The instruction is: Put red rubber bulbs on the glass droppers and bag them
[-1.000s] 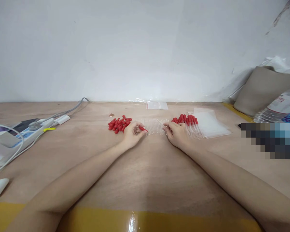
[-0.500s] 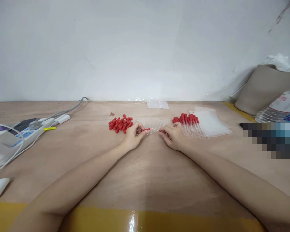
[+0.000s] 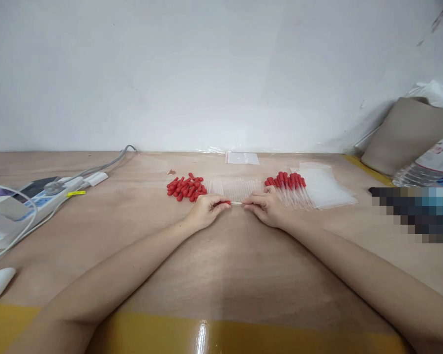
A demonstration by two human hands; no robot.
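Note:
My left hand [image 3: 209, 210] pinches a red rubber dropper bulb [image 3: 227, 202], mostly covered by the fingers. Between the hands runs a thin clear dropper tube [image 3: 236, 203], whose other end my right hand [image 3: 266, 206] grips. Bulb and tube meet in a line, though the fingers partly hide the joint. Behind the hands lies a row of clear tubes [image 3: 236, 187]. A heap of loose red bulbs [image 3: 184, 188] sits beyond my left hand. Next to my right hand are droppers with red bulbs fitted [image 3: 289, 186], laid side by side.
Clear plastic bags [image 3: 326, 184] lie right of the fitted droppers, and a small white bag [image 3: 242, 158] is near the wall. A power strip [image 3: 40, 204] with cables is at left. A bottle [image 3: 431, 160] and a grey-brown container [image 3: 398, 132] stand at right.
My left fingers have closed farther over the bulb, so less red shows. The bulb and tube now line up level, where the tube was slanted before. The view has shifted slightly.

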